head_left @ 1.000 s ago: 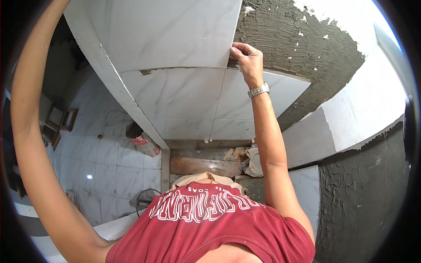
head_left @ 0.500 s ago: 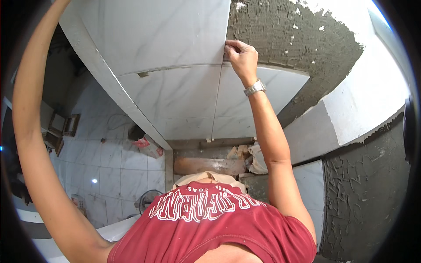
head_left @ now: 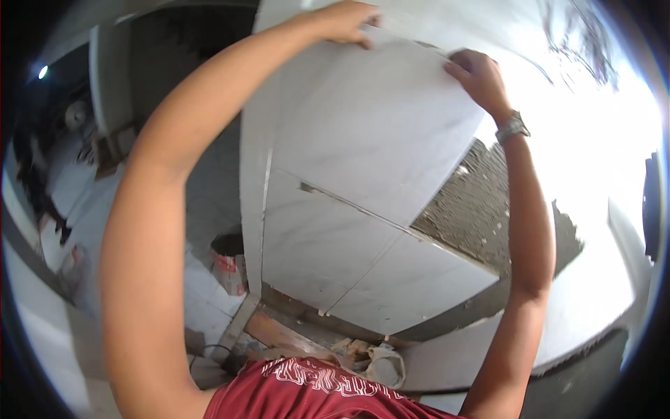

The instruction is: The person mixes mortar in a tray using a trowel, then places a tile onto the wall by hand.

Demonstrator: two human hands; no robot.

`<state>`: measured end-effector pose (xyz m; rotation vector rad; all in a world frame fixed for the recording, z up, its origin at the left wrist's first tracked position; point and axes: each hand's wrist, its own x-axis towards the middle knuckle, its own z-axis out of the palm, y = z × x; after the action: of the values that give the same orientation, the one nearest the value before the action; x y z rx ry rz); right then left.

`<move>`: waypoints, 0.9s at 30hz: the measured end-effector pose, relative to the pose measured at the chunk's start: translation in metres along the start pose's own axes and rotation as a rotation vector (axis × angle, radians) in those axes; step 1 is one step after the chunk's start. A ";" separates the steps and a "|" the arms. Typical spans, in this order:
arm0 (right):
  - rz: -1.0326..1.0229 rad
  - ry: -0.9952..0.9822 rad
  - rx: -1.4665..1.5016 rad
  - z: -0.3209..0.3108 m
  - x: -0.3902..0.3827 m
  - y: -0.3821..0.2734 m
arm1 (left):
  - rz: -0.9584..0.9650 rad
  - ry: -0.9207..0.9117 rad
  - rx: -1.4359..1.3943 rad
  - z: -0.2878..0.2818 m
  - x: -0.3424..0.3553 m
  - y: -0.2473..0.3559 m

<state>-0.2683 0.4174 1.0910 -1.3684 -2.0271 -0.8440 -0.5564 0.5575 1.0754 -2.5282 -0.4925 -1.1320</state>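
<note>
A large white grey-veined wall tile (head_left: 363, 133) stands on the wall above a lower row of similar tiles (head_left: 314, 244). My left hand (head_left: 349, 22) is at its top edge, with bent fingers and a gap between thumb and fingers. At the tile's upper right corner my right hand (head_left: 480, 75) is closed, thumb and curled fingers on the edge. Slight blur hides the fingertips' exact contact. A metal watch (head_left: 513, 128) circles my right wrist. Along the joint below the tile runs a thin dark gap, with a small chip-like piece (head_left: 307, 187) at its left.
Rough grey mortar (head_left: 471, 202) covers the wall right of the tile. Loose wires (head_left: 583, 45) hang at the upper right. A pail (head_left: 229, 262) stands on the floor at left, past the wall's edge. Rubble and a pale bag (head_left: 385, 366) lie at the wall's foot.
My view has tilted up and turned. My right hand has moved from the tile's lower right edge up to its top corner. My left hand has come into view at the top edge.
</note>
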 end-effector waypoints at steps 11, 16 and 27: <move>0.079 -0.002 -0.157 0.014 0.022 -0.016 | -0.314 0.805 -0.145 0.097 -0.129 0.026; 0.095 -0.025 -0.248 0.015 0.019 -0.015 | -1.130 0.772 -0.606 0.281 -0.285 0.143; 0.068 -0.146 -0.179 0.008 0.022 -0.029 | -1.055 0.778 -0.569 0.309 -0.238 0.226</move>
<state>-0.3031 0.4277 1.0962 -1.6312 -2.0406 -0.9390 -0.4064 0.4467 0.6654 -1.8175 -1.4834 -2.7605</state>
